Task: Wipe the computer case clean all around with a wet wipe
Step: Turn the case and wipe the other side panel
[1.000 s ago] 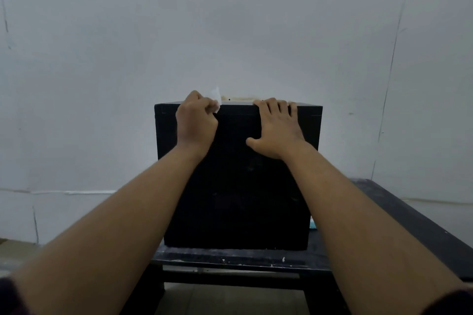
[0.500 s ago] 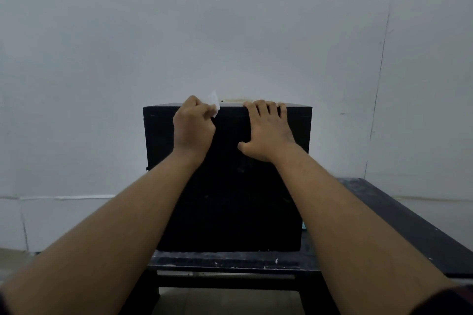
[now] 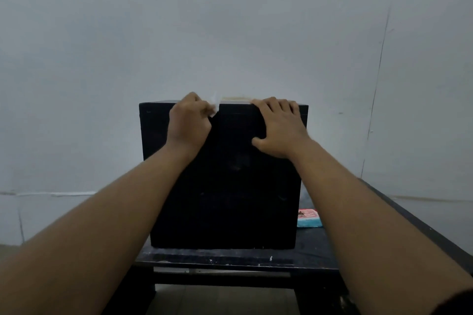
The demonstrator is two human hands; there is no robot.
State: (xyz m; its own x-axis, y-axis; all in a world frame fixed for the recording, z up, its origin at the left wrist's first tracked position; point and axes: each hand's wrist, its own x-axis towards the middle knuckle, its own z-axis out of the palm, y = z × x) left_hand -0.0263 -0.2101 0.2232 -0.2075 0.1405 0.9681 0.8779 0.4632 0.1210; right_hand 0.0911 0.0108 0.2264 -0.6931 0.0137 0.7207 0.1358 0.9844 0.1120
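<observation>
We start at the left hand (image 3: 188, 123). Its fingers are curled tight round the wet wipe (image 3: 215, 103). Only a small white corner sticks out at the hand's one o'clock, and the rest is hidden in the grip. The hand rests against the top edge of the computer case (image 3: 225, 199), a little left of that edge's middle.

The right hand (image 3: 279, 128) lies spread on the front face, up at the case's one o'clock. Its thumb points toward nine o'clock and its fingertips reach the top edge. Whether they hook over it we cannot tell.

The case is a black box standing upright on a dark table (image 3: 320, 245), with its front too dark for us to make out any detail. Its top, sides and back are out of sight.

At the case's four o'clock, just beside its lower corner, lies a small blue and pink packet (image 3: 308, 218) — its print is too blurred to read. A pale yellowish strip (image 3: 236, 97) shows just above the top edge between the hands, and we cannot tell what it is.

Behind stands a plain pale wall (image 3: 230, 20). The table's right end is cut off by the frame.
</observation>
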